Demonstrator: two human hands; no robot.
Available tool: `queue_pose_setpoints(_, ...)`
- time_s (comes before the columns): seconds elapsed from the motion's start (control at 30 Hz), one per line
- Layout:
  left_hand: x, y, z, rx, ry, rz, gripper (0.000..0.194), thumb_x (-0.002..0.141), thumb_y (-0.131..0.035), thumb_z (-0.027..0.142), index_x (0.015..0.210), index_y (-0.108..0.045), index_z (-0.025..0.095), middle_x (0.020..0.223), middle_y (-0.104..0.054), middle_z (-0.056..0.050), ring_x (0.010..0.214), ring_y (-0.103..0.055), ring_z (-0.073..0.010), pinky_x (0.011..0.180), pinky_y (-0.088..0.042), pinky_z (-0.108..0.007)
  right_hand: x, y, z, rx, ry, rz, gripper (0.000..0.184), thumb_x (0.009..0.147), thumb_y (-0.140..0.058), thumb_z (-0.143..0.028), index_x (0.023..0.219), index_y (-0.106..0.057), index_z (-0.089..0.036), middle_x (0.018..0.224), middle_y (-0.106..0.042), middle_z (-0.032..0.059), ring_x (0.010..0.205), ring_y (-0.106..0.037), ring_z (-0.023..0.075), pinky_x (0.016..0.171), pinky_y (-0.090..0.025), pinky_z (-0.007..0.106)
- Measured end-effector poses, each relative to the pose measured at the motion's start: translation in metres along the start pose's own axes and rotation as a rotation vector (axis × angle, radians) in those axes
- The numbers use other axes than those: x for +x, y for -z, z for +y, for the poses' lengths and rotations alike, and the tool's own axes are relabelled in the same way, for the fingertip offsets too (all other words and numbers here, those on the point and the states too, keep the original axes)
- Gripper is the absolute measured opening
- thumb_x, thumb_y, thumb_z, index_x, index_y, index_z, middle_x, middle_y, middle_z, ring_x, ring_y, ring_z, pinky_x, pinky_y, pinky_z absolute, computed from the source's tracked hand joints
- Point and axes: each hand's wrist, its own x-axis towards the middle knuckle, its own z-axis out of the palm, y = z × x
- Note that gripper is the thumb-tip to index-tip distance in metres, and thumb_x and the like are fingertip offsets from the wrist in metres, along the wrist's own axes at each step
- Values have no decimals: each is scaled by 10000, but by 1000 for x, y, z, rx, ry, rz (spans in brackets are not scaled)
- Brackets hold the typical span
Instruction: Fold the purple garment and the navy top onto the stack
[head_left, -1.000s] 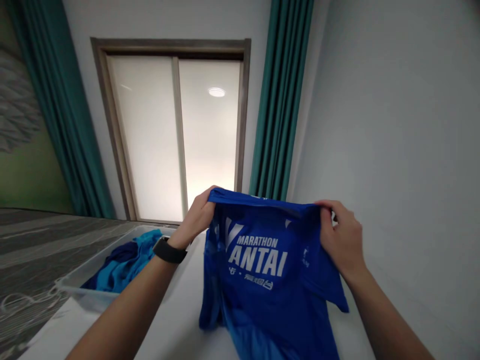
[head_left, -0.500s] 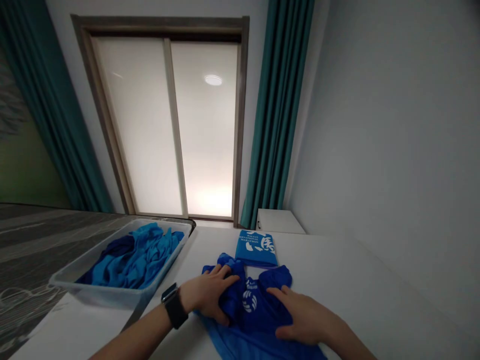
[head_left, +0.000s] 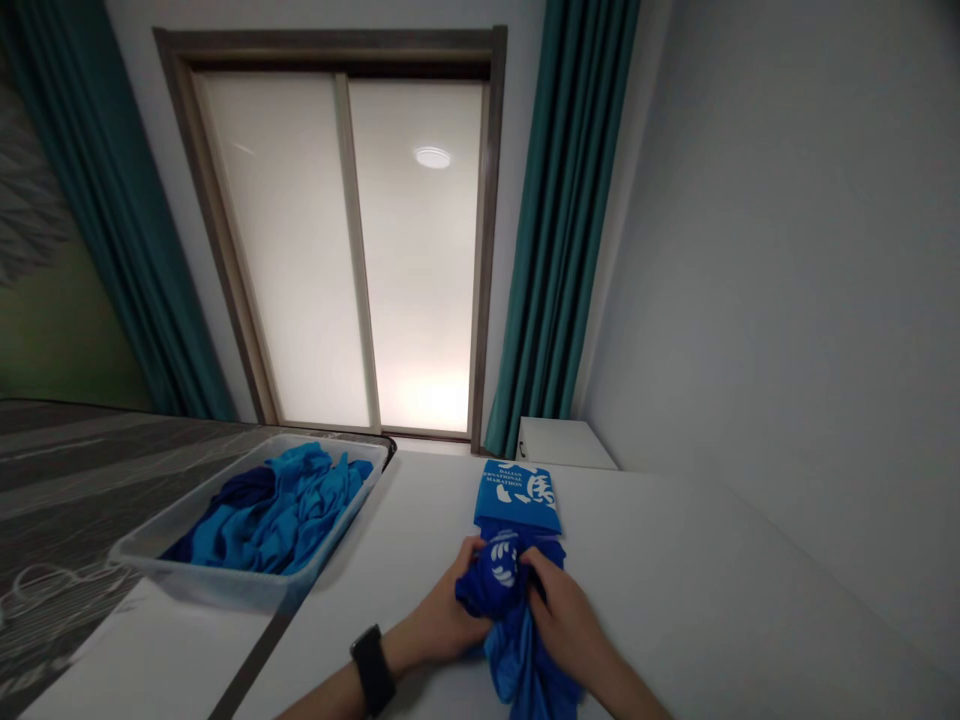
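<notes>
A blue T-shirt (head_left: 496,590) with a white printed emblem is bunched up between my hands at the near part of the white table (head_left: 667,580). My left hand (head_left: 448,612) grips its left side, with a dark watch on that wrist. On the other side my right hand (head_left: 559,612) pinches the fabric between thumb and fingers. The shirt's lower part hangs in loose folds toward me. Just beyond it lies a flat, folded blue shirt (head_left: 517,496) with white lettering.
To the left stands a translucent plastic bin (head_left: 247,592) heaped with crumpled blue clothes (head_left: 285,510). It rests near a dark striped surface (head_left: 60,480) with a white cord (head_left: 52,580). A small white cabinet (head_left: 566,442) stands behind the table, by a teal curtain (head_left: 570,230).
The T-shirt was held up spread by its top edge, then lowered onto the table under spread hands. Now both hands have gathered its sides inward into a narrow bunch.
</notes>
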Motion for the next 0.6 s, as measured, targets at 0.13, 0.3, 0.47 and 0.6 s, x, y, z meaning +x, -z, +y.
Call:
queue_pose_setpoints(0.13, 10, 9, 15, -142, -73, 100, 984, 693, -788, 290, 1485, -208, 235, 1363, -499, -121, 1205, -524, -266, 1105, -367, -437, 20, 16, -39, 217, 73, 1, 353, 901, -390, -208, 1198, -580, -195, 1159, -665, 84, 1085, -607, 214, 954, -446, 330)
queue_pose_setpoints(0.3, 11, 43, 25, 118, -43, 181, 499, 844, -619, 321, 1314, -489, 217, 1290, -584, -99, 1193, -547, -251, 1046, -442, -391, 31, 45, -66, -13, 164, -23, 307, 893, -428, -234, 1127, -627, -231, 1112, -681, 70, 1014, -631, 221, 900, -461, 343)
queue_pose_setpoints(0.47, 1, 114, 30, 416, 52, 356, 475, 899, -509, 280, 1359, -416, 211, 1294, -590, -109, 1220, -534, -266, 1064, -419, -437, 34, 16, -15, 80, 35, -53, 347, 928, -380, -422, 1063, -627, -218, 940, -688, 48, 732, -637, 182, 699, -505, 304)
queue_pose_setpoints(0.6, -2, 189, 40, 677, 149, 739, 552, 953, -401, 313, 1464, -216, 214, 1401, -500, -112, 1286, -473, -266, 1081, -401, -450, 31, -28, 31, 126, -9, -108, 340, 903, -400, -423, 1021, -636, -209, 839, -685, 32, 753, -647, 191, 713, -501, 301)
